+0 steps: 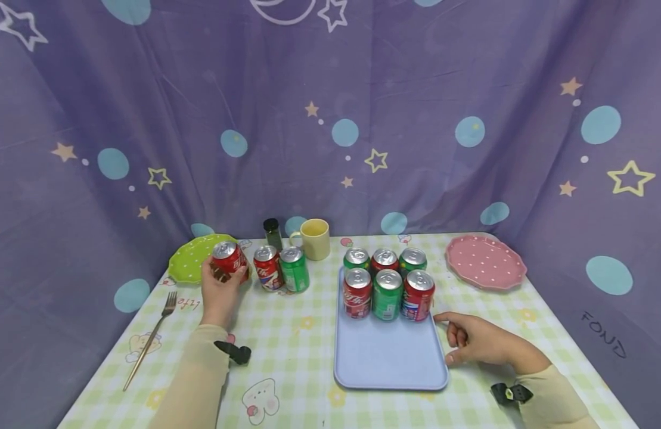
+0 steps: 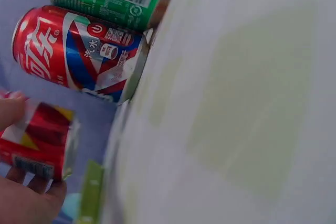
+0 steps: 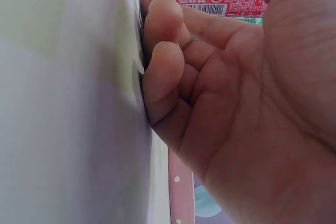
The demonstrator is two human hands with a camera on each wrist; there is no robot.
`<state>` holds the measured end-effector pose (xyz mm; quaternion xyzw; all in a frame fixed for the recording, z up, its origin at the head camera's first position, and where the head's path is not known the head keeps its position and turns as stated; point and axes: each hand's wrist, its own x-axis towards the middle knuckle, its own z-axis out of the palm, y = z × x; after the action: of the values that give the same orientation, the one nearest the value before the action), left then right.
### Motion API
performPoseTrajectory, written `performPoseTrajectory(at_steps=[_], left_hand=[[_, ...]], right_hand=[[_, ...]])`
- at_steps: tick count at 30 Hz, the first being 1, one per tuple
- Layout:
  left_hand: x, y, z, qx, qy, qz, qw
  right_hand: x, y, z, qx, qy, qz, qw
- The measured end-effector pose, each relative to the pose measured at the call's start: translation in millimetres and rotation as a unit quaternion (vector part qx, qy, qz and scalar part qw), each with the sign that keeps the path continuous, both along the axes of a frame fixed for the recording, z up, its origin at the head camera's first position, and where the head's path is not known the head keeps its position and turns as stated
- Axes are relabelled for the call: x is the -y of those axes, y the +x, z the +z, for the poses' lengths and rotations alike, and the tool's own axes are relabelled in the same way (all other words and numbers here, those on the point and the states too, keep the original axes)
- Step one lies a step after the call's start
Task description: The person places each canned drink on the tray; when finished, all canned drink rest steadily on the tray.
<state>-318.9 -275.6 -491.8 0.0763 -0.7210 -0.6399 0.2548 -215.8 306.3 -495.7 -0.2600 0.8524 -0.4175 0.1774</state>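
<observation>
My left hand grips a red soda can near the green plate; the left wrist view shows this can raised off the tablecloth between thumb and fingers. Just right of it, a red cola can and a green soda can stand side by side. The blue tray bears several red and green cans in two rows at its far end, among them a front red can. My right hand rests beside the tray's right edge, index finger and thumb close to the rim, the other fingers loosely curled with nothing held.
Behind the left cans stand a yellow mug and a dark-capped jar. A green dotted plate lies at the far left, a pink dotted plate at the far right. On the left lies a fork. A purple curtain hangs behind the table.
</observation>
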Motion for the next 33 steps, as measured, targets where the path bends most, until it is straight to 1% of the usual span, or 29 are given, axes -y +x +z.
performPoseTrajectory(at_steps=[2, 4, 8, 11, 14, 16, 19, 22, 25, 29, 33], left_hand=[[-1, 3.0, 10.5, -0.030, -0.007, 0.018, 0.9993], [-3, 7.3, 24.0, -0.056, -0.012, 0.033, 0.9978], [-7, 17.4, 53.2, -0.103, -0.011, 0.041, 0.9937], [-13, 27.1, 74.1, -0.129, -0.015, 0.030, 0.9910], [-21, 39.2, 93.2, -0.153, -0.030, 0.011, 0.9877], [-29, 46.7, 104.1, -0.165, -0.040, -0.004, 0.9856], [-42, 57.8, 117.7, -0.178, -0.048, -0.036, 0.9821], [-57, 68.8, 127.0, -0.175, -0.062, -0.069, 0.9802], [-73, 78.0, 131.2, -0.172, -0.090, -0.097, 0.9762], [-94, 87.1, 130.3, -0.172, -0.130, -0.132, 0.9675], [-114, 94.1, 123.7, -0.163, -0.154, -0.171, 0.9593]], right_hand=[[0, -0.2, -0.5, 0.002, 0.000, -0.002, 1.000], [0, -0.3, -0.6, 0.003, -0.001, -0.003, 1.000], [0, 0.0, 0.2, 0.006, -0.004, -0.003, 1.000], [0, 0.3, 0.5, 0.009, -0.006, -0.002, 1.000], [0, 0.1, 0.5, 0.012, -0.007, -0.003, 1.000], [0, -0.1, 0.5, 0.015, -0.009, -0.004, 1.000], [0, -0.4, 0.2, 0.015, -0.008, -0.005, 1.000], [1, -0.4, 0.3, 0.017, -0.008, -0.007, 1.000], [1, -0.5, 0.6, 0.019, -0.007, -0.008, 1.000], [1, -0.5, 0.6, 0.020, -0.008, -0.009, 1.000], [0, -0.5, 0.1, 0.016, -0.008, -0.008, 1.000]])
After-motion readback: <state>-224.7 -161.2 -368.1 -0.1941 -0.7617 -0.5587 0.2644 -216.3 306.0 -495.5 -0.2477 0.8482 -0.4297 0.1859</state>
